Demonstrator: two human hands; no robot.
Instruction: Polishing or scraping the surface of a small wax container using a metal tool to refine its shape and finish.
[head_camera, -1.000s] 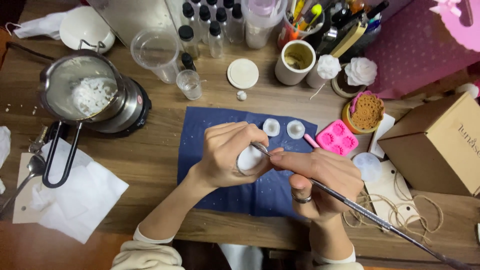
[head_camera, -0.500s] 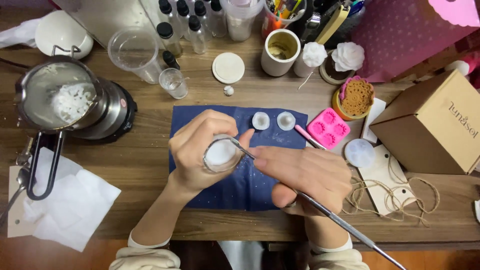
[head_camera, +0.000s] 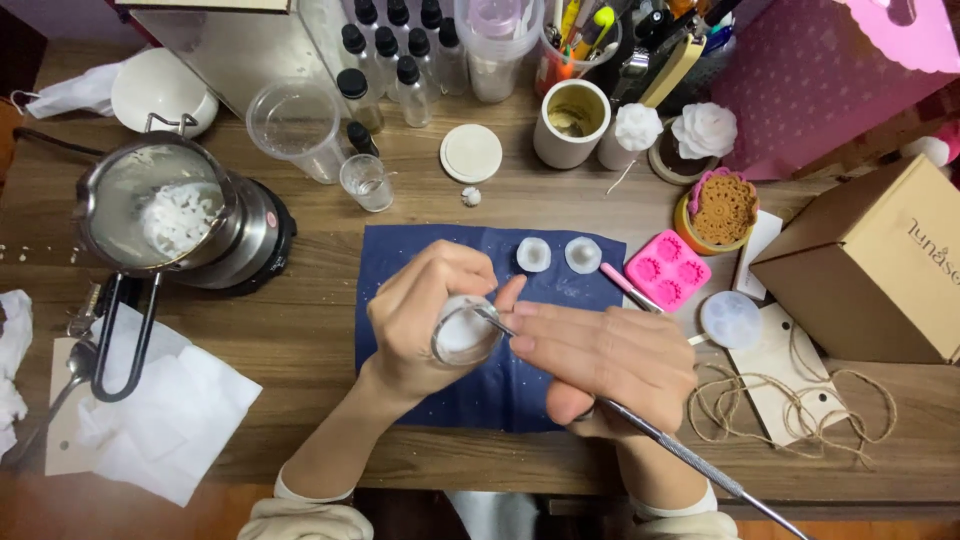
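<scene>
A brown cardboard box (head_camera: 868, 268) stands at the right edge of the wooden table, closed, with dark printing on its top face.

A pink gift bag (head_camera: 820, 75) with fine white dots stands at the upper right, behind the box. A paler pink scalloped flap (head_camera: 905, 30) hangs over its top corner.

Two beige paper tags (head_camera: 775, 355) lie flat in front of the box, one partly over the other, each with a punched hole. Loose twine (head_camera: 800, 400) lies across them.

At the top left, a pale box (head_camera: 235, 35) with a brown upper edge stands at the table's back; only its lower part shows.
</scene>
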